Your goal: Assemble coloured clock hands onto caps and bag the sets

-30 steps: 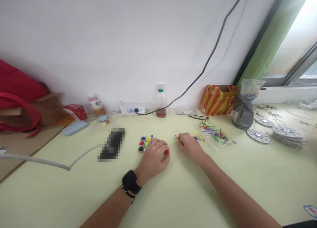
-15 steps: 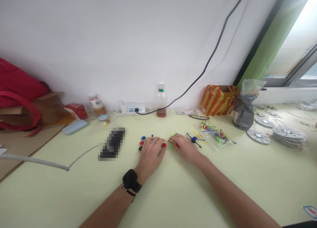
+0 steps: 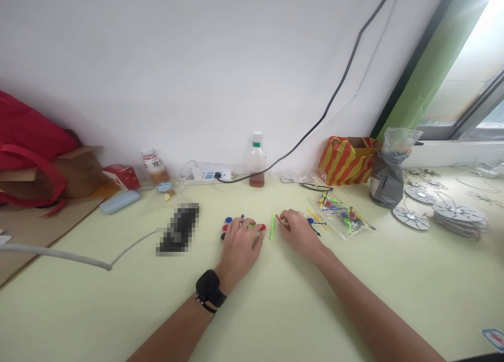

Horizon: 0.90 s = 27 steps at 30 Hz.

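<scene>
My left hand (image 3: 241, 245), with a ring and a black watch, arches low over the table. A small red disc (image 3: 263, 227) sits between its thumb and forefinger. Blue (image 3: 228, 220) and black (image 3: 223, 236) discs show at its left side, partly covered by the fingers. My right hand (image 3: 298, 233) pinches a thin red plastic stick (image 3: 277, 217), mostly hidden by the fingers. Between the hands a bright green plastic stick (image 3: 272, 226) lies on the table. Just past my right hand are blue (image 3: 318, 223) and yellow (image 3: 314, 214) sticks, partly hidden.
A clear bag of coloured plastic pieces (image 3: 346, 215) lies to the right. Behind stand a bottle (image 3: 257, 165), a power strip (image 3: 207, 173) and a striped bag (image 3: 346, 160). Grey round discs (image 3: 459, 215) are stacked far right. A pixelated dark object (image 3: 178, 230) lies left.
My right hand has drawn slightly right with the red stick, away from the green stick, which is now fully uncovered. The red disc at my left hand has shifted slightly up and right.
</scene>
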### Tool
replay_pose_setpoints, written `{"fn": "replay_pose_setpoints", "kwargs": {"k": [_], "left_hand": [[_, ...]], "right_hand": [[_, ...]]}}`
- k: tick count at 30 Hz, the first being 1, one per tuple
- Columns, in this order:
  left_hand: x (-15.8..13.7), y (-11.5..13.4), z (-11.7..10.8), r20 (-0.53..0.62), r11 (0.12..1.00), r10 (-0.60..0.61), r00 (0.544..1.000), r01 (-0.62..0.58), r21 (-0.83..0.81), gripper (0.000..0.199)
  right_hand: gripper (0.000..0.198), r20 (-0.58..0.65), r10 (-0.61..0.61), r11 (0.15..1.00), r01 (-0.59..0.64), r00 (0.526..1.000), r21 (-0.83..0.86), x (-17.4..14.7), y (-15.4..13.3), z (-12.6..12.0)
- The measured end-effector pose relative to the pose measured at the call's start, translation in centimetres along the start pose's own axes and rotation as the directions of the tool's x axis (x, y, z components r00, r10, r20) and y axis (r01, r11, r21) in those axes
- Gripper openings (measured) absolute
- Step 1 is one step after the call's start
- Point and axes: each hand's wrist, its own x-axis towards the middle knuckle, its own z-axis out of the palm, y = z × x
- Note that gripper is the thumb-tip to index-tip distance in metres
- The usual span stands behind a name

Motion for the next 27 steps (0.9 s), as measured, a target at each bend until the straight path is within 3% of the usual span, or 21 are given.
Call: {"fn": "replay_pose_setpoints", "kwargs": {"k": [7, 14, 19, 27], "left_hand": [[-0.3, 0.8, -0.3, 0.026, 0.998, -0.013, 1.000, 0.015, -0.054, 0.027], [-0.6, 0.6, 0.4, 0.031, 0.993, 0.018, 0.999, -0.014, -0.121, 0.030], [-0.6, 0.5, 0.5, 0.052, 0.992, 0.027, 0.998, -0.021, -0.127, 0.034], [-0.7, 0.6, 0.4, 0.049, 0.989, 0.023, 0.999, -0.015, -0.145, 0.035]], "right_hand": [[0.022, 0.076, -0.010, 0.999, 0.005, 0.997, 0.054, 0.0, -0.1, 0.5], [0.030, 0.055, -0.041, 0.990, 0.048, 0.998, -0.132, 0.1, -0.4, 0.9], [0.024, 0.106, -0.117, 0.966, 0.138, 0.987, -0.219, 0.0, -1.2, 1.0], [0.009, 0.010, -0.106, 0.970, 0.105, 0.994, -0.219, -0.3, -1.5, 1.3]]}}
